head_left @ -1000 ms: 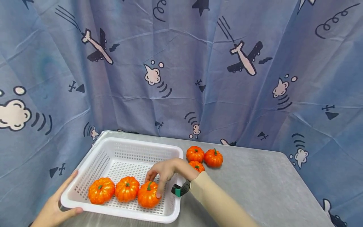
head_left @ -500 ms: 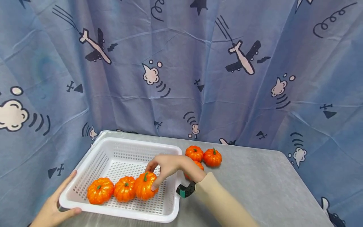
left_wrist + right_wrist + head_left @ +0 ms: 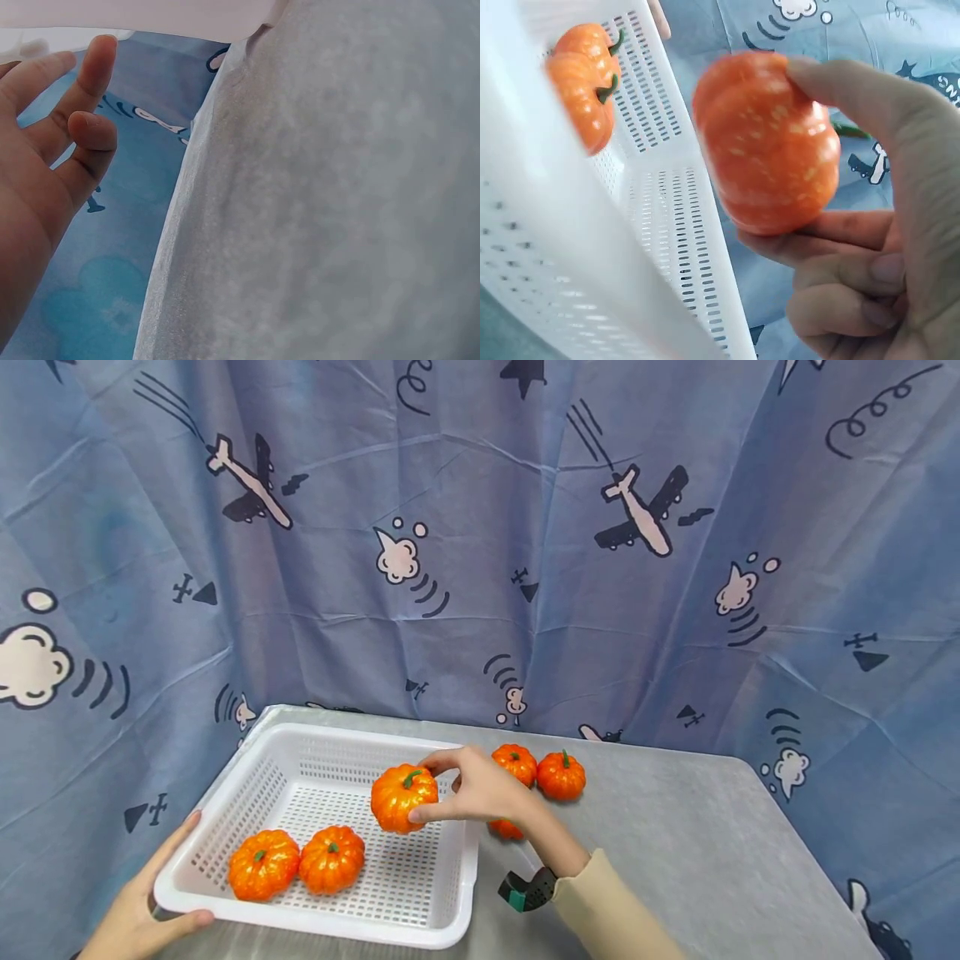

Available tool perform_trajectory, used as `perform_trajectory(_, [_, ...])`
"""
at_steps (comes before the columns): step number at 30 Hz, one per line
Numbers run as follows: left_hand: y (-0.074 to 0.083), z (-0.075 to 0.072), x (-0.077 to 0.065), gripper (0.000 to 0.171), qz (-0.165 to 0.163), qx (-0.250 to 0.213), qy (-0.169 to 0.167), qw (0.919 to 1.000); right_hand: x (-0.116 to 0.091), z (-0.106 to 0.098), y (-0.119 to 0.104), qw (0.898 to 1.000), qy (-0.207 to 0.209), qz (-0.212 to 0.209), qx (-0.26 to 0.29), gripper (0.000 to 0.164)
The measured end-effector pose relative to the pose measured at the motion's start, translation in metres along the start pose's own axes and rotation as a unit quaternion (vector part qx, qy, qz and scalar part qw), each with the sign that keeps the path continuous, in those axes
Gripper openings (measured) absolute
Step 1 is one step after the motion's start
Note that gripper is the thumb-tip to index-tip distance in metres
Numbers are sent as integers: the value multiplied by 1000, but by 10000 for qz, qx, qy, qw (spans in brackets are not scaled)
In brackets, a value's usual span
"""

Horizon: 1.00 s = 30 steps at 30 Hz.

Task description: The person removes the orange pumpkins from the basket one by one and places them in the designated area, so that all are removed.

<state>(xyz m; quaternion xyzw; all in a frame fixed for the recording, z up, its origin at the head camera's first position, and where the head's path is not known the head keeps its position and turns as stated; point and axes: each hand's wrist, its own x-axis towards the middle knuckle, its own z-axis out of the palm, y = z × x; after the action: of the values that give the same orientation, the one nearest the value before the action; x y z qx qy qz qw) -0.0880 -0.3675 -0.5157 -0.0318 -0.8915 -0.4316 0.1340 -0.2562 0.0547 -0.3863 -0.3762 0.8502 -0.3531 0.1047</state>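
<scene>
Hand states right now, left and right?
Left hand: open, at a corner of the white basket.
Right hand: closed, holding an orange pumpkin.

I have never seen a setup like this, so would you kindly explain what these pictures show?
There is no machine here, just a person working bare-handed. The wide picture comes from a camera worn on the head; the two closer ones come from cameras on each wrist. On the grey table stands a white basket with two orange pumpkins inside, and three more pumpkins lie to its right. The right hand holds another pumpkin clear of the basket's floor, while the left hand touches the basket's near left corner.
</scene>
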Motion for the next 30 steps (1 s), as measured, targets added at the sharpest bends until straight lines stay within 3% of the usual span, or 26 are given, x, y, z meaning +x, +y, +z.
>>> perform_trajectory(5, [-1,-2,0,117,-281,-35,-167,9995,-19,6,1,9968,763,164,-143,62])
perform_trajectory(8, [-1,-2,-1,115,-394,-65,-231,9989,-28,9,6,9895,1403,316,-163,63])
perform_trajectory(15, [0,-1,0,118,66,-148,-90,9998,-53,11,21,9560,2833,750,-122,64])
perform_trajectory(30, [1,-3,0,118,-158,14,-137,9998,-106,-9,65,9240,3539,1372,-457,64])
